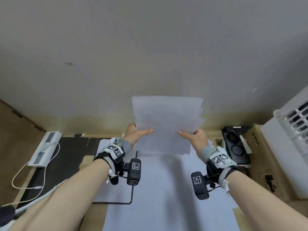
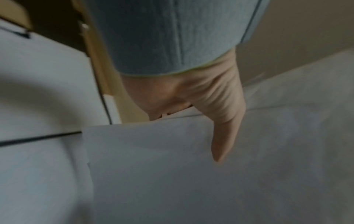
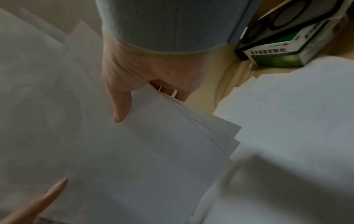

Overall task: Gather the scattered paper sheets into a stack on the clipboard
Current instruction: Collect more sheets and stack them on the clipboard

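**A:** Far left first?

**B:** White power strip [image 1: 44, 149] with looped cable [image 1: 35, 174], lying on a dark mat [image 1: 66, 157]. Not part of the job.

**A:** Then the left hand?

**B:** Left hand [image 1: 135, 135] grasping the bundle of paper sheets [image 1: 166, 125] at its left edge: thumb flat on the near face, fingers hidden behind. Same pinch seen close in the left wrist view [image 2: 191, 103].

**A:** And the sheets themselves?

**B:** Raised upright above the table, in the middle of the scene, against a plain wall [image 1: 150, 47]. Not yet squared: right-hand corners fanned and stepped [image 3: 220, 133]. Below, more white paper lying flat, with a thin dark outline, probably the clipboard [image 1: 132, 195] edge, showing at near left. Hard to tell exactly where the board ends.

**A:** Right hand?

**B:** Right hand [image 1: 194, 139] gripping the right edge the same way, thumb in front, fingers behind. Further right, a black box [image 1: 235, 147] and a green carton [image 3: 275, 56], well apart from the sheets.

**A:** Best way to finish this step?

**B:** Likely: loosen both pinches slightly, tap the lower edge on the board until corners line up, then tap one side edge too. Lay down flat within the dark outline. Too firm a pinch probably locks the fan in place; too loose risks sheets slipping out.
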